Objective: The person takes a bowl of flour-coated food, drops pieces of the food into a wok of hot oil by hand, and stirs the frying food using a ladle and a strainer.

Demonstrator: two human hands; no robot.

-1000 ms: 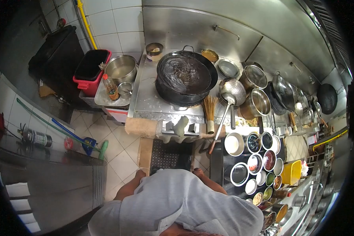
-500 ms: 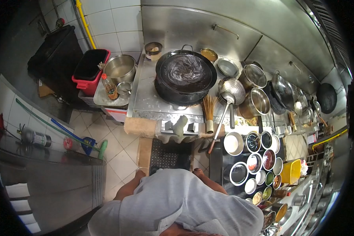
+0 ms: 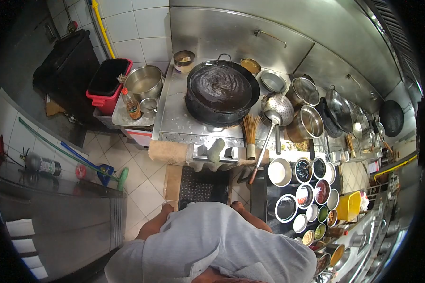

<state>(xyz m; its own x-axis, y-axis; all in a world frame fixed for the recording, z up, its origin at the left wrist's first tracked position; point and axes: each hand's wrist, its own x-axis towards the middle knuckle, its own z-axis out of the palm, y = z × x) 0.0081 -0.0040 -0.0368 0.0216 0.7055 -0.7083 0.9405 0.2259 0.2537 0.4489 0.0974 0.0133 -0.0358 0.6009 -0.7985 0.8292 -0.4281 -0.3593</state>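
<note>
My left hand (image 3: 167, 208) rests low by the left side of my grey shirt, its fingers too small and hidden to make out. By the right side of the shirt is my right hand (image 3: 238, 206), also partly covered, near the rack of sauce pots. Neither one touches the cooking gear. Ahead of me a large black wok (image 3: 222, 87) holding dark liquid sits on the steel stove (image 3: 170, 125). A bamboo wok brush (image 3: 251, 134) and a perforated strainer ladle (image 3: 277, 109) with a long handle lie to its right.
Several sauce pots (image 3: 286, 207) stand at my right. A steel stockpot (image 3: 144, 84) and an orange-capped bottle (image 3: 131, 104) are left of the stove. A folded towel (image 3: 171, 152) lies along the stove's front edge. A black mat (image 3: 203, 186) covers the floor before me.
The liquid's swirling surface pattern in the wok looks different and smoother. My hands and the other gear stay where they were.
</note>
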